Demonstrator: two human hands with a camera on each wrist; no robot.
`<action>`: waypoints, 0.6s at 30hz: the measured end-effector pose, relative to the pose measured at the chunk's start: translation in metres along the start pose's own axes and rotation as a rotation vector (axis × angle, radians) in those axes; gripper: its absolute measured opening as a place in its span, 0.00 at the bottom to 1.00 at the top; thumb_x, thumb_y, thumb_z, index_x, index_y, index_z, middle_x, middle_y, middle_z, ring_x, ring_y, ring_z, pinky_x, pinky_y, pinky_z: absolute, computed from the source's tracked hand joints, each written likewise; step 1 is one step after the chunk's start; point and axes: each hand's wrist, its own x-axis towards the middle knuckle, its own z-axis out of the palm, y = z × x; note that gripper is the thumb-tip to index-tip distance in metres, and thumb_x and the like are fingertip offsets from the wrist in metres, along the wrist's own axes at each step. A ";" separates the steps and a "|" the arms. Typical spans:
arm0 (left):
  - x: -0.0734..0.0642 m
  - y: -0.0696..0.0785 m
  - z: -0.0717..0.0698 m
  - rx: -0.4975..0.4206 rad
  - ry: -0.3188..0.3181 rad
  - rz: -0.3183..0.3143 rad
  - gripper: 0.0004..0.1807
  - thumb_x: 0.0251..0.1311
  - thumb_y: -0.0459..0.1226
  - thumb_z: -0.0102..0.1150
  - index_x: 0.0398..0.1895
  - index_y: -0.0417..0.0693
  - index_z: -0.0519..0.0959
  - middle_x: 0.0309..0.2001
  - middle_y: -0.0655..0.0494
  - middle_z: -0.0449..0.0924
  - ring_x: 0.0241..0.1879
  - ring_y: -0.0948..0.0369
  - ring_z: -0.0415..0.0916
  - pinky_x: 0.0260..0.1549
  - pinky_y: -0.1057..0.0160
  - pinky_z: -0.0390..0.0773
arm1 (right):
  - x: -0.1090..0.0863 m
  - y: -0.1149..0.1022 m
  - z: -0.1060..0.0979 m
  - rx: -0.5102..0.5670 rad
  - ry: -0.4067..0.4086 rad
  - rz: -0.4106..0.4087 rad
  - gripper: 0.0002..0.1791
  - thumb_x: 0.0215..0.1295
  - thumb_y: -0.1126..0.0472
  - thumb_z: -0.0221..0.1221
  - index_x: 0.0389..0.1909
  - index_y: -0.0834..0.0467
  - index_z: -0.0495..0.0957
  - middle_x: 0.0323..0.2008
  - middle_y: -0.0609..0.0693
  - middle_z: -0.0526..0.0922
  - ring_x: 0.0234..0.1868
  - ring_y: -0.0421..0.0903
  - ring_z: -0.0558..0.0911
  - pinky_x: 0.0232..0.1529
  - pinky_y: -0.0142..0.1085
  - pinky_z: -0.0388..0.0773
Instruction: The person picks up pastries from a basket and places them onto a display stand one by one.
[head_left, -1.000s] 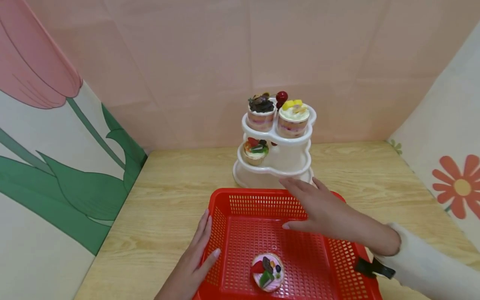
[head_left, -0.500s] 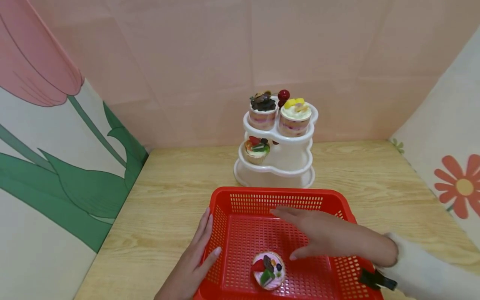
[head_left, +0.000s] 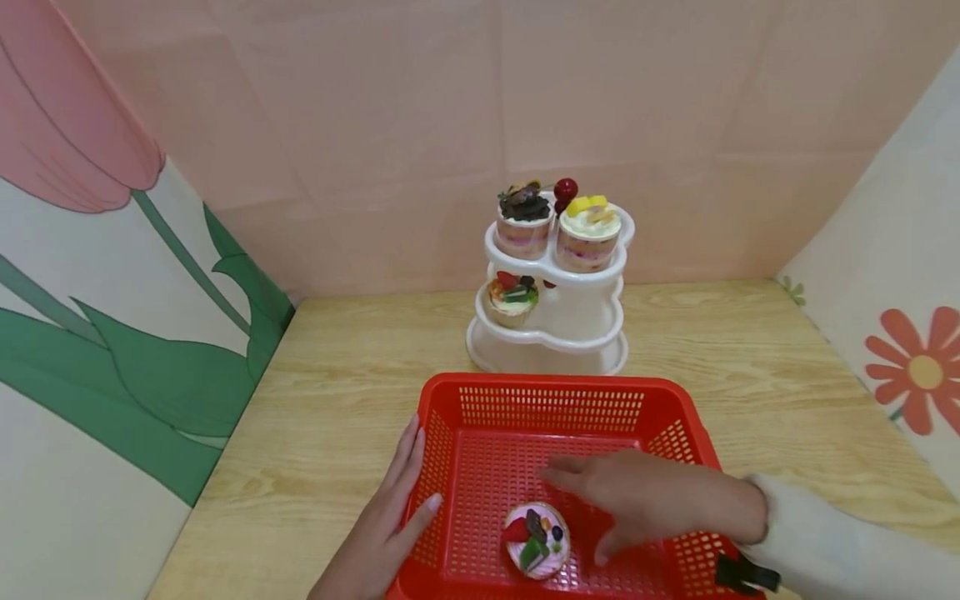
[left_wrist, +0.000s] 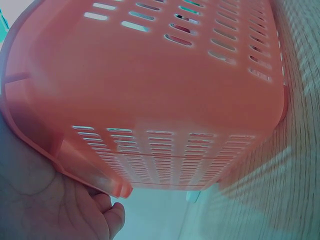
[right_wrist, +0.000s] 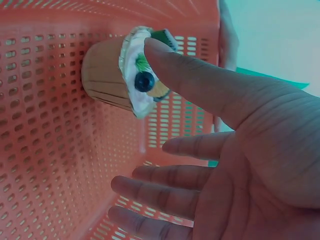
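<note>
A cupcake (head_left: 537, 540) with pink cream, a strawberry, a green fruit piece and a dark berry stands upright inside a red plastic basket (head_left: 555, 382). In the right wrist view, the cupcake (right_wrist: 106, 74) shows its brown pleated wrapper. My right hand (head_left: 637, 496) is inside the basket, just right of the cupcake, fingers spread and thumb apart, holding nothing. My left hand (head_left: 386, 521) rests along the basket's left rim with fairly straight fingers. From the left wrist view, its palm (left_wrist: 55, 205) lies against the rim (left_wrist: 95, 185).
Behind the basket stands a white tiered stand (head_left: 555, 337). Its upper tier bears a chocolate-topped dessert cup (head_left: 523, 229), a yellow-fruit dessert cup (head_left: 588, 240) and cherries (head_left: 566, 190). A fruit cupcake (head_left: 512, 302) sits on the tier below. All stand on a wooden table (head_left: 322, 400).
My right hand has come down from near the stand into the basket, toward the cupcake. The left hand stays on the rim.
</note>
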 end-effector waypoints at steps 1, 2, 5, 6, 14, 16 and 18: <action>0.000 0.000 0.000 -0.014 -0.006 -0.003 0.42 0.71 0.63 0.49 0.80 0.83 0.38 0.78 0.87 0.29 0.79 0.52 0.44 0.50 0.52 0.83 | 0.002 0.000 0.001 -0.003 -0.006 -0.004 0.50 0.50 0.46 0.78 0.75 0.46 0.67 0.72 0.45 0.70 0.67 0.48 0.75 0.64 0.51 0.75; 0.001 0.000 -0.001 -0.022 -0.010 -0.003 0.42 0.71 0.63 0.49 0.80 0.83 0.38 0.78 0.87 0.29 0.79 0.51 0.45 0.48 0.54 0.84 | 0.004 0.000 0.002 -0.002 -0.014 -0.007 0.50 0.50 0.46 0.78 0.75 0.46 0.67 0.71 0.45 0.71 0.66 0.48 0.75 0.63 0.52 0.76; 0.001 0.000 -0.001 -0.018 -0.009 0.024 0.41 0.72 0.61 0.48 0.81 0.81 0.39 0.78 0.85 0.29 0.78 0.49 0.46 0.46 0.56 0.85 | 0.010 -0.001 0.005 -0.015 -0.038 -0.027 0.49 0.50 0.47 0.78 0.74 0.46 0.68 0.70 0.43 0.72 0.65 0.46 0.76 0.62 0.50 0.77; 0.001 0.000 -0.001 -0.009 -0.003 0.034 0.41 0.72 0.61 0.48 0.81 0.81 0.39 0.79 0.85 0.29 0.79 0.50 0.46 0.47 0.55 0.85 | 0.013 -0.001 0.007 -0.023 -0.044 -0.036 0.49 0.50 0.48 0.78 0.74 0.46 0.68 0.70 0.43 0.72 0.64 0.46 0.77 0.62 0.49 0.77; -0.001 0.000 0.001 0.033 0.021 0.056 0.41 0.72 0.63 0.46 0.81 0.80 0.39 0.78 0.85 0.28 0.79 0.54 0.43 0.54 0.50 0.81 | 0.028 -0.001 0.019 -0.063 -0.043 -0.130 0.47 0.49 0.54 0.79 0.72 0.44 0.70 0.65 0.42 0.76 0.58 0.41 0.80 0.57 0.45 0.81; -0.001 0.000 0.001 0.039 0.022 0.062 0.40 0.72 0.62 0.46 0.81 0.80 0.39 0.79 0.84 0.28 0.79 0.53 0.42 0.54 0.50 0.81 | 0.031 0.000 0.021 -0.063 -0.031 -0.164 0.45 0.49 0.56 0.80 0.69 0.43 0.71 0.62 0.39 0.78 0.54 0.37 0.80 0.54 0.42 0.82; -0.001 0.000 0.001 0.039 0.025 0.063 0.41 0.72 0.62 0.47 0.81 0.80 0.39 0.79 0.84 0.29 0.79 0.53 0.43 0.54 0.50 0.81 | 0.033 0.000 0.023 -0.060 -0.020 -0.184 0.44 0.48 0.59 0.80 0.67 0.42 0.72 0.59 0.37 0.78 0.51 0.34 0.79 0.53 0.39 0.82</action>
